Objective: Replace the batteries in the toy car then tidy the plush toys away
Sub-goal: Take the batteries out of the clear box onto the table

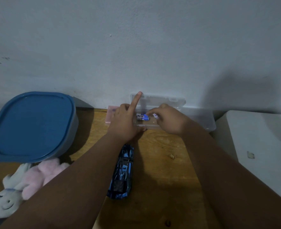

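Batteries [143,117] are kept in a clear case [150,126] that is held open at the back of the tabletop [161,179], against the wall.
The case is steadied by the left hand [124,124], index finger straight against the raised lid [161,101], other fingers curled. One battery [155,115] is pinched by the right hand [169,120] just over the case. The car [122,171] is laid lengthwise between the forearms, near the case but apart. Plush toys [37,176], pink and white, are heaped at the left below a blue-lidded bin [32,124]; a white box [260,146] is set at the right.
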